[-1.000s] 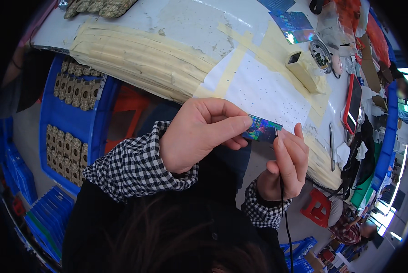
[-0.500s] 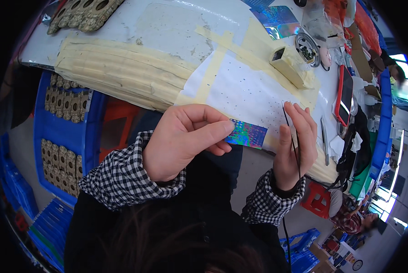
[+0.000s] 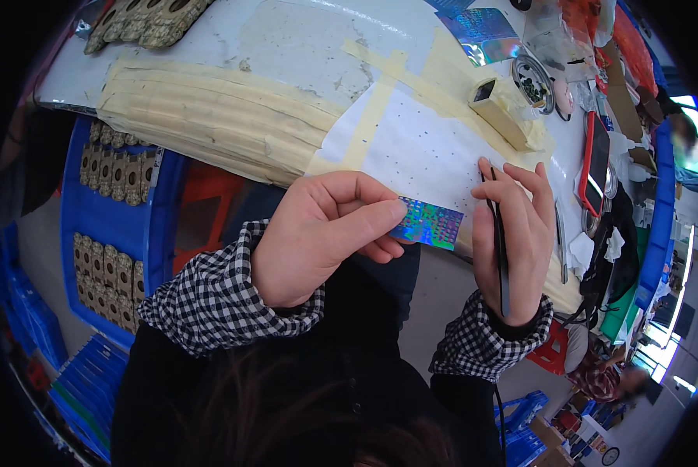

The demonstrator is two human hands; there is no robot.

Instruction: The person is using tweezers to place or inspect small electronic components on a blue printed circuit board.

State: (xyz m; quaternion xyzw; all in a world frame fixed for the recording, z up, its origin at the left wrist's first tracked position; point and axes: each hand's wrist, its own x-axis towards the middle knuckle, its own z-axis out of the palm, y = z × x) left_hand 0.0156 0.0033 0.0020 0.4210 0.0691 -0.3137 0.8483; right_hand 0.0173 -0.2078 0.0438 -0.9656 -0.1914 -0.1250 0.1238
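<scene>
Pinched between the thumb and bent fingers of my left hand [image 3: 325, 233] is a small shiny holographic sticker sheet [image 3: 433, 223], blue-green with rows of tiny marks. Its right end sticks out over the table's near edge. Just to the right, my right hand [image 3: 520, 233] holds slim black tweezers [image 3: 501, 257] along the thumb and fingers, tips toward the table. I cannot make out anything between the tips. Beyond both hands, white paper [image 3: 403, 140] dotted with small dark specks is taped to the table.
A tape-wrapped block [image 3: 507, 115] stands behind the paper, near a round metal dish [image 3: 532, 82]. A red-framed phone [image 3: 592, 163] lies at the right. Camouflage-patterned parts [image 3: 152, 23] sit at the far left; more fill a blue tray [image 3: 107, 222] below. Other people are in the background.
My right hand has shifted slightly right, its fingers have curled, and the tweezers have turned more upright. My left hand and the sticker sheet have barely moved.
</scene>
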